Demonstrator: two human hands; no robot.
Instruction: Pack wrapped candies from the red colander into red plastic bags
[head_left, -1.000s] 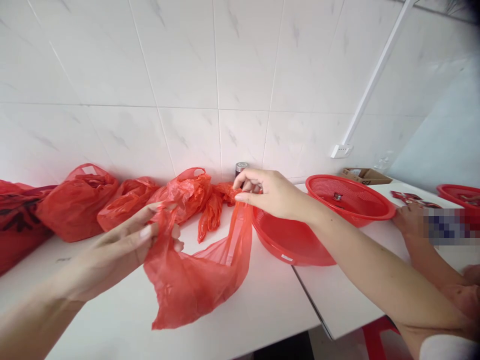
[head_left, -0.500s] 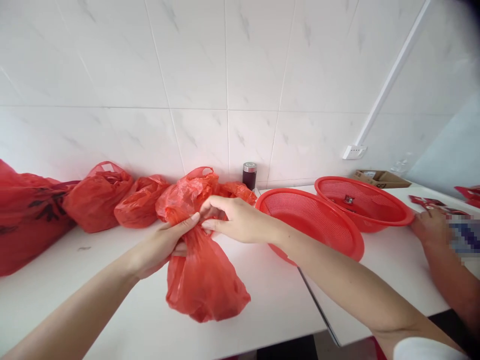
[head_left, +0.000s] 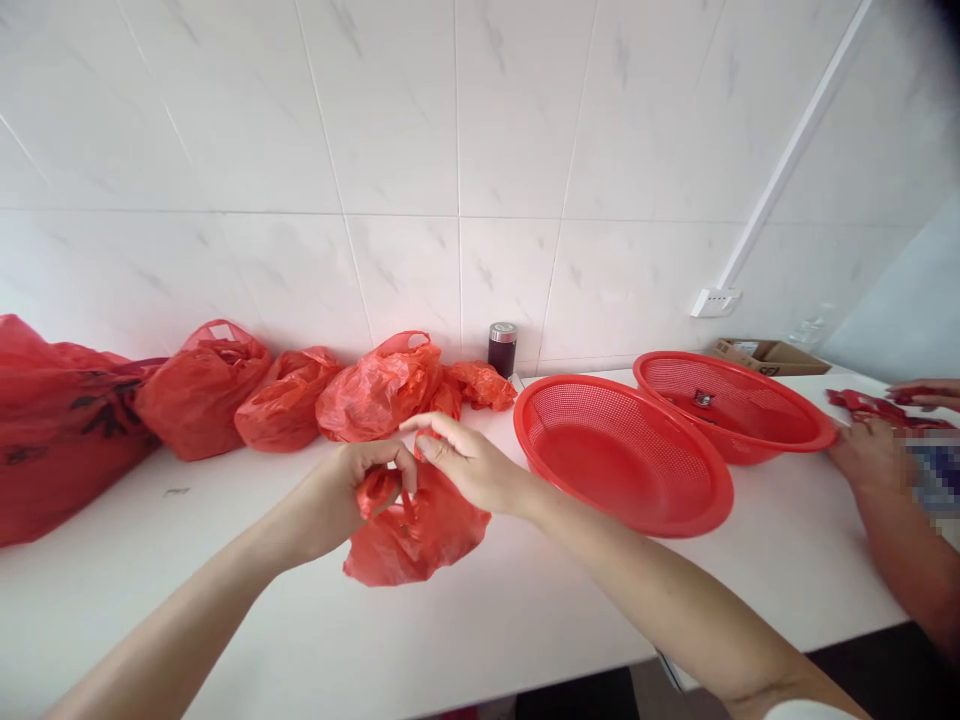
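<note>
A red plastic bag is kept gathered on the white counter by its top being pinched in the curled left hand, while the right hand is held bunched just above, its grip unclear.

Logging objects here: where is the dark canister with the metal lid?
In the head view, the dark canister stands at the wall, behind a crumpled red plastic bag and left of a red mesh basket.

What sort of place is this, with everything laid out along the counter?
Probably a small packing or sorting workroom: red plastic bags lined up along a white tiled wall, red mesh baskets set out on the worktop, and a cardboard box nearby.
</note>
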